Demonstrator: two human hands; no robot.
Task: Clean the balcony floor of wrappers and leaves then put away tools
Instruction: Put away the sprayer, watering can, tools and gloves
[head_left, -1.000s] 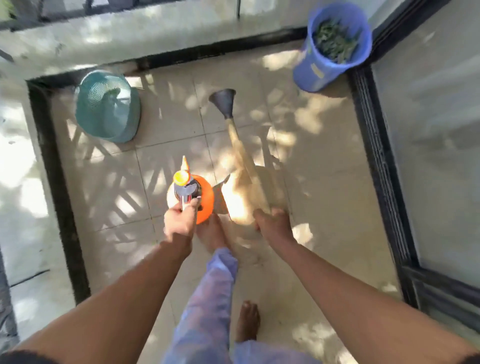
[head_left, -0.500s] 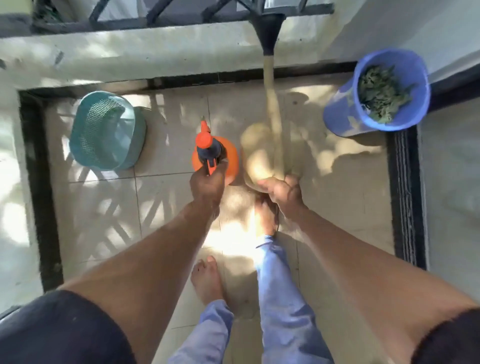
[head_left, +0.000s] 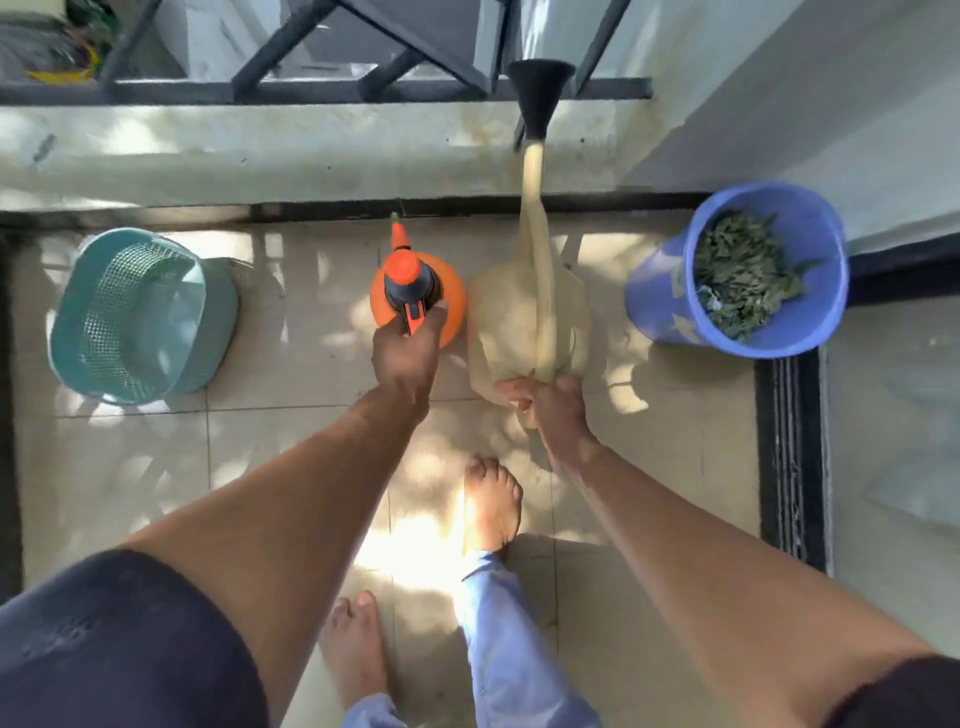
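Both hands are loaded, and this looks like the putting-away step. The left hand (head_left: 408, 353), just left of centre frame, grips the trigger handle of the orange spray bottle (head_left: 418, 293), fingers wrapped around it, with the bottle hanging directly beyond the knuckles. The right hand (head_left: 550, 410) is clenched around the rear handle of the beige watering can (head_left: 527, 317); the can's body sits just beyond that grip and its long spout runs toward the top of the frame, its black rose (head_left: 537, 96) reaching up over the railing. To do it well, I'd say lower both level and gently, keeping that spout clear of the wall. At upper right the blue bucket (head_left: 654, 291) holds the gathered leaves; at left sits a teal basket (head_left: 140, 317).
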